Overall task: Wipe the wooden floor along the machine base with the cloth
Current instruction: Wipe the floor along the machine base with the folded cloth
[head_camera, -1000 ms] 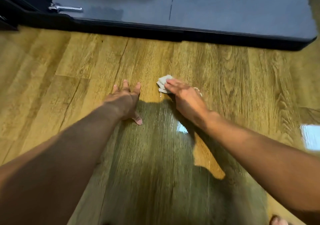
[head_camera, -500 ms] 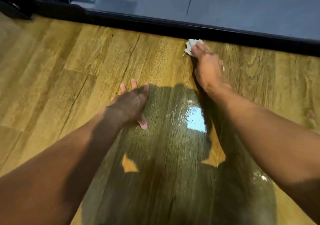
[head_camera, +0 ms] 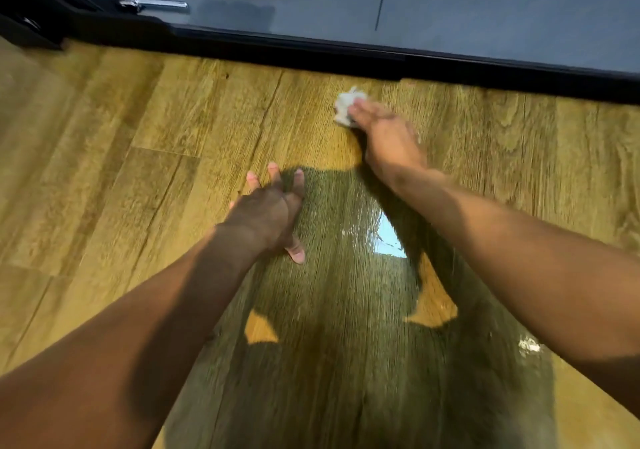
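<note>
Cloth [head_camera: 344, 106] sat bunched under the fingertips of your right grip [head_camera: 388, 130], poking out ahead and a little to the left. It lay on the wooden floor [head_camera: 173, 130], near the machine base [head_camera: 346, 55] but not touching it. Your fingers lay stretched over the wad, pressing rather than clenching, as far as the blur allowed. The base's dark edge ran left to right across the top, so the next stroke likely needed to travel sideways along it. Your left grip [head_camera: 268, 211] was released, spread flat on the boards well behind, only bracing you. Your fingers hid most of the cloth, and the base was cut off at both sides.
</note>
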Available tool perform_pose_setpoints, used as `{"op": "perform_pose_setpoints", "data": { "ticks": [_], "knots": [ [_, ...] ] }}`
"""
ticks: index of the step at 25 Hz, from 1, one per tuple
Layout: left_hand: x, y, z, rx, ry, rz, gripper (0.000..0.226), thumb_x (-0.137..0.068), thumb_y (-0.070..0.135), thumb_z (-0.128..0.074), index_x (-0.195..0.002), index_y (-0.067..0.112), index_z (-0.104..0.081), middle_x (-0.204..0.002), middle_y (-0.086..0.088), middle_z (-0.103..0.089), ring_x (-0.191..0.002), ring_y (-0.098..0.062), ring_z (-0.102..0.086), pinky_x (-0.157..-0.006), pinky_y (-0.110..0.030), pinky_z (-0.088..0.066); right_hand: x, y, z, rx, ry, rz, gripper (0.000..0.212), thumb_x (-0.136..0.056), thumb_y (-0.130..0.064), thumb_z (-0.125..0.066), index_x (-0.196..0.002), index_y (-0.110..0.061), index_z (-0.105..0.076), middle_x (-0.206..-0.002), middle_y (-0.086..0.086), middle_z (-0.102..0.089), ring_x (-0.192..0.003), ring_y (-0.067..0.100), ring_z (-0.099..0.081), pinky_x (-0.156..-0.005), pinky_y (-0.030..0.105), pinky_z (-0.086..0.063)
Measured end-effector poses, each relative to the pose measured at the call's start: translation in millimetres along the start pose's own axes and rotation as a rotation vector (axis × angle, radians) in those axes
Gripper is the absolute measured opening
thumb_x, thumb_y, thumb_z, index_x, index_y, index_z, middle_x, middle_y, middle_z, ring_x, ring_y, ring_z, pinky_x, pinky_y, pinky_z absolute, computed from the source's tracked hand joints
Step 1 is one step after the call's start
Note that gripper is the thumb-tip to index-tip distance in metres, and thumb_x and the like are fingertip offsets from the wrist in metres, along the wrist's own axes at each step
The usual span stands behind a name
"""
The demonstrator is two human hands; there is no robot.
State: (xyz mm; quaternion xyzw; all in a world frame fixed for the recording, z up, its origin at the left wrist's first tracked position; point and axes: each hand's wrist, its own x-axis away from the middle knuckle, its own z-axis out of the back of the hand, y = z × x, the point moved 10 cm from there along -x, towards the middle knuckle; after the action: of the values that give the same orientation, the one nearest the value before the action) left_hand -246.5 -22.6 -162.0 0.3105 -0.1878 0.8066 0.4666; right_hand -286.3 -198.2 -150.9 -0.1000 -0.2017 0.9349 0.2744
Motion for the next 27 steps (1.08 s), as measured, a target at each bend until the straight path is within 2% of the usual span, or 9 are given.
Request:
{"op": "perform_pose_setpoints", "data": {
  "ticks": [2, 5, 10, 14, 17, 21, 23, 25, 27],
  "knots": [
    [-2, -1, -1, -0.012, 0.008, 0.003, 0.138, -0.061, 0.051, -0.081, -0.148, 0.016, 0.020, -0.153, -0.023, 0.022, -0.140, -0.050, 0.003, -0.109, -0.058, -0.026, 51, -38, -10, -0.016, -0.038, 0.265, 0.043, -0.095, -0.005, -0.048, -0.136, -0.018, -0.048, -0.143, 0.007, -0.046, -0.123, 0.025, -0.052, -0.106, 0.039, -0.037],
    [-3, -6, -1, -0.004, 0.030, 0.022, 0.140, -0.059, 0.051, -0.083, -0.148, 0.013, 0.019, -0.155, -0.020, 0.020, -0.140, -0.049, 0.005, -0.109, -0.059, -0.026, 61, -45, -12, 0.058, -0.190, 0.531, 0.044, -0.091, -0.007, -0.048, -0.134, -0.019, -0.049, -0.140, 0.002, -0.049, -0.126, 0.021, -0.050, -0.107, 0.041, -0.036],
    [-2, -7, 1, -0.010, 0.072, -0.015, 0.138, -0.058, 0.057, -0.081, -0.150, 0.015, 0.013, -0.156, -0.019, 0.014, -0.140, -0.049, 0.000, -0.108, -0.059, -0.027, 13, -16, -2, 0.070, -0.067, -0.051, 0.068, -0.085, 0.014, -0.045, -0.143, -0.020, -0.037, -0.153, 0.001, -0.029, -0.136, 0.021, -0.036, -0.113, 0.042, -0.031],
    [2, -15, -2, -0.048, 0.135, -0.029, 0.127, -0.064, 0.069, -0.069, -0.151, 0.022, 0.010, -0.158, -0.013, 0.013, -0.143, -0.042, -0.002, -0.108, -0.052, -0.029, 147, -82, -27, -0.051, -0.172, 0.196, 0.053, -0.091, -0.005, -0.037, -0.141, -0.019, -0.041, -0.150, 0.003, -0.036, -0.136, 0.024, -0.036, -0.109, 0.043, -0.036],
    [11, -21, -6, -0.136, 0.244, -0.087, 0.111, -0.072, 0.079, -0.050, -0.151, 0.025, 0.007, -0.159, -0.011, 0.008, -0.145, -0.036, -0.005, -0.107, -0.051, -0.030, 181, -98, -17, 0.008, -0.266, 0.448, 0.057, -0.087, -0.002, -0.048, -0.141, -0.018, -0.042, -0.148, 0.006, -0.039, -0.136, 0.026, -0.038, -0.108, 0.042, -0.037],
    [12, -50, -2, -0.095, 0.256, -0.063, 0.108, -0.070, 0.083, -0.045, -0.151, 0.030, 0.003, -0.160, -0.008, -0.004, -0.144, -0.033, -0.014, -0.109, -0.048, -0.027, 112, -66, -5, 0.079, -0.230, 0.120, 0.070, -0.089, 0.006, -0.049, -0.148, -0.023, -0.025, -0.154, 0.002, -0.026, -0.140, 0.018, -0.029, -0.116, 0.030, -0.018],
    [8, -80, -4, -0.047, 0.195, 0.013, 0.114, -0.066, 0.084, -0.050, -0.150, 0.033, 0.006, -0.160, -0.009, 0.002, -0.145, -0.034, -0.004, -0.112, -0.052, -0.017, 122, -70, -10, 0.033, -0.204, -0.053, 0.070, -0.089, 0.007, -0.045, -0.149, -0.024, -0.023, -0.155, 0.000, -0.024, -0.140, 0.016, -0.029, -0.116, 0.036, -0.021],
    [7, -102, -16, 0.005, 0.116, 0.043, 0.120, -0.064, 0.082, -0.055, -0.149, 0.035, 0.014, -0.158, -0.010, 0.015, -0.144, -0.036, 0.011, -0.112, -0.059, -0.006, 174, -113, -24, 0.010, -0.199, 0.130, 0.065, -0.087, 0.004, -0.047, -0.145, -0.022, -0.035, -0.150, 0.000, -0.036, -0.134, 0.018, -0.041, -0.111, 0.037, -0.033],
    [7, -107, -27, 0.067, 0.090, 0.018, 0.120, -0.066, 0.080, -0.057, -0.146, 0.038, 0.022, -0.156, -0.008, 0.025, -0.142, -0.036, 0.019, -0.111, -0.063, -0.002, 235, -162, -36, 0.031, -0.310, 0.475, 0.056, -0.086, -0.003, -0.048, -0.139, -0.021, -0.046, -0.144, -0.002, -0.044, -0.131, 0.015, -0.044, -0.107, 0.033, -0.039]
  ]
}}
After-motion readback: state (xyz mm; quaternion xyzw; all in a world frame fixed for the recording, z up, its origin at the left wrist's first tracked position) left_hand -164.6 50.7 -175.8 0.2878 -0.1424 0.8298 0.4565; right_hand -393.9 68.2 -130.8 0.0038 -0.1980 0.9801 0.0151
